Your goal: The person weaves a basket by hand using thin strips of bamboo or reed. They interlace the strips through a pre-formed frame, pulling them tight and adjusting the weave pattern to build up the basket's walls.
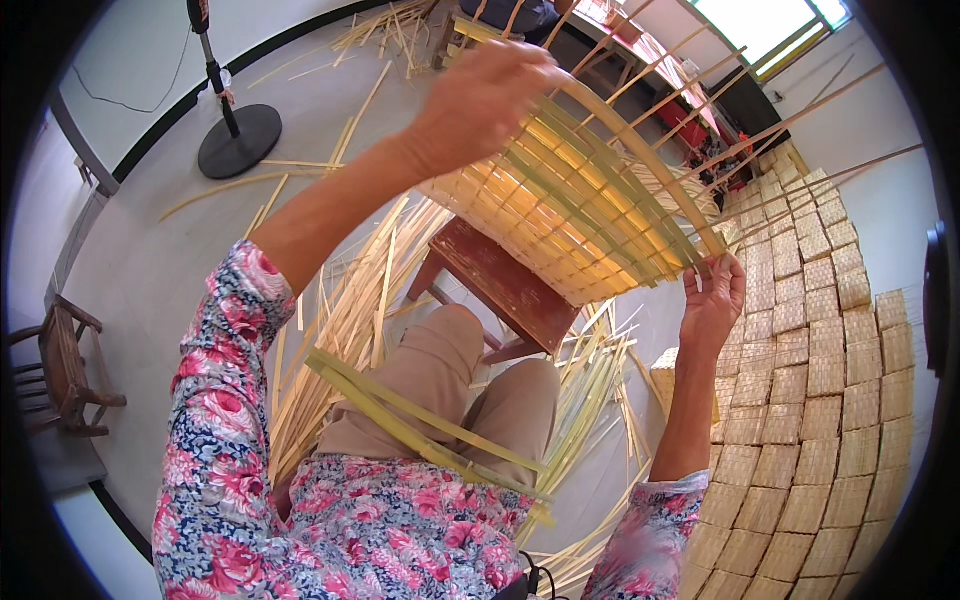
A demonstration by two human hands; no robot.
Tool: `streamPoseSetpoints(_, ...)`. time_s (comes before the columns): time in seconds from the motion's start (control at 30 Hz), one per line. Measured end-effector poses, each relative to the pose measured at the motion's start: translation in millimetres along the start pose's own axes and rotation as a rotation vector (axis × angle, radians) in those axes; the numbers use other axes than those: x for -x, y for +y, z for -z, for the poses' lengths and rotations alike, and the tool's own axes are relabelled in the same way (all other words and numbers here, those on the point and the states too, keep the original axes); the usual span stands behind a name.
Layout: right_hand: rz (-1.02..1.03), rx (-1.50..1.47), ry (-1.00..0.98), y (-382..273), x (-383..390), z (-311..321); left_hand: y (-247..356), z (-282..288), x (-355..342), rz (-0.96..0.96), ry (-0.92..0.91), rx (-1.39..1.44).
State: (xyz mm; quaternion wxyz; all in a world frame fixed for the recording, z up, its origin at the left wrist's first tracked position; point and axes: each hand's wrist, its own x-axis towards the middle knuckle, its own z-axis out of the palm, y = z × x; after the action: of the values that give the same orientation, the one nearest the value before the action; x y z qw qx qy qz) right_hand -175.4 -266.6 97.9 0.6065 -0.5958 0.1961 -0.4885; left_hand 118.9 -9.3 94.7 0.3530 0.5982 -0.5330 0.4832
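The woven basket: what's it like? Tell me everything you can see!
The basket is woven from thin, flat yellow and green strips that look like bamboo. Its weaving looks unfinished: long strip ends stick out past the far edge. It is tilted above a dark red stool; whether they touch is unclear. The right hand pinches its right corner; the left hand, blurred, is at its left end.

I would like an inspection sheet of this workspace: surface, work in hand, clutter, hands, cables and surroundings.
Surface: red wooden stool, paint worn, partly hidden by the work.
Work in hand: woven bamboo basket, long strip ends projecting past its rim.
Clutter: loose strips on the floor; green strips across the lap.
Hands: left hand at the rim, blurred; right hand pinches the rim's right end.
Cables: thin wall cable, left.
Surroundings: stacked woven pieces, right; wooden chair, left.
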Motion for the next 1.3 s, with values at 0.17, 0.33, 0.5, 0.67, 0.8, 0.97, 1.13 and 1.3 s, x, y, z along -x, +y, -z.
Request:
streamPoseSetpoints(0.17, -0.007, -0.048, -0.04, 0.9, -2.4, -3.2, 27.2, -28.9, -11.6, 0.078, -0.176, -0.074)
streamPoseSetpoints(0.33, 0.0, -0.017, -0.055, -4.3, -1.5, -1.0, 24.3, -37.1, -10.9, -0.032, -0.144, -0.192)
streamPoseSetpoints(0.5, 0.007, -0.002, -0.043, -5.4, -0.6, 1.6, 38.8, -28.2, -16.3, 0.078, -0.135, 0.004)
streamPoseSetpoints(0.67, 0.027, 0.003, -0.095, -3.6, 0.0, 6.7, 35.4, -22.4, -19.2, 0.094, -0.192, 0.018)
streamPoseSetpoints(0.8, 0.015, 0.006, -0.074, -5.2, 0.8, 11.0, 38.4, -18.3, -18.4, 0.144, -0.265, 0.174)
streamPoseSetpoints(0.97, -0.022, 0.018, -0.044, -6.0, 6.3, 27.2, 42.3, -22.3, -18.8, 0.149, -0.245, 0.177)
streamPoseSetpoints(1.13, -0.04, 0.04, 0.024, -23.8, 28.5, 47.7, 62.2, -27.4, -31.0, 0.09, -0.203, 0.127)
streamPoseSetpoints(1.3, -0.064, -0.001, -0.027, -25.9, 35.6, 51.1, 67.5, -27.3, -40.9, 0.091, -0.35, -0.065)
